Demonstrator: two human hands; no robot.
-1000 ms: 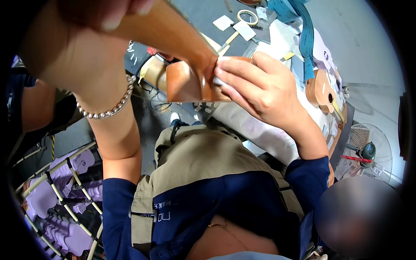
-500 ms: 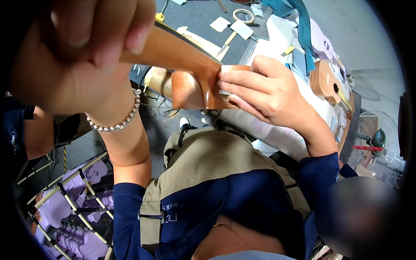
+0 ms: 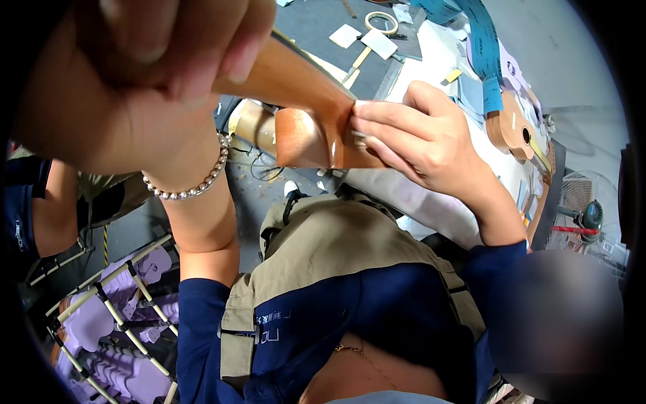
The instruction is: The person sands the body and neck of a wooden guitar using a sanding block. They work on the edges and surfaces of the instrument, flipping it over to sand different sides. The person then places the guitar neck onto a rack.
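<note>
Single head view, fisheye, looks steeply down; close on hands, own torso, workbench beyond.

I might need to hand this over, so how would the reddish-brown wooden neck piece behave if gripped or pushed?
The wooden neck piece looks stiff: it spans straight between left hand and right hand. Its smooth, glossy-looking surface may be slippery. The rounded heel would probably rock if set down.
</note>
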